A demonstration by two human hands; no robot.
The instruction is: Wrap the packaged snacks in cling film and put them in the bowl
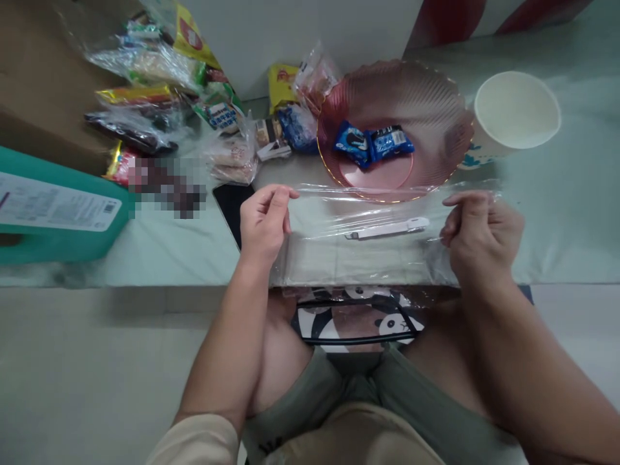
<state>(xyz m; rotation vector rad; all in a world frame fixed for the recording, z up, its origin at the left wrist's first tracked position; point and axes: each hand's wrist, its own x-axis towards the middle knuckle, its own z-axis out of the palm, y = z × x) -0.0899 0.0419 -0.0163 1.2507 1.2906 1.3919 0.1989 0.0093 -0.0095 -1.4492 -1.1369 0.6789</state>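
Note:
A sheet of clear plastic film point(320, 258) is stretched between my two hands, its lower part hanging at the table's front edge. I cannot tell whether it is a bag. My left hand point(264, 223) pinches its upper left corner between thumb and fingers. At the other end, my right hand point(482, 232) is closed on the upper right corner. Through the film shows a white utility knife point(387, 228) on the table. Just beyond the film stands a pink ribbed bowl point(411, 90) with blue snack packets point(392, 142) in it.
A white paper tub point(516, 113) stands right of the bowl. Left lie a dark phone point(230, 206), bagged buns point(235, 158) and several wrapped snacks point(165, 71), beside a cardboard box point(43, 84) and a green carton point(58, 245). A panda-print bag point(358, 323) is below the table edge.

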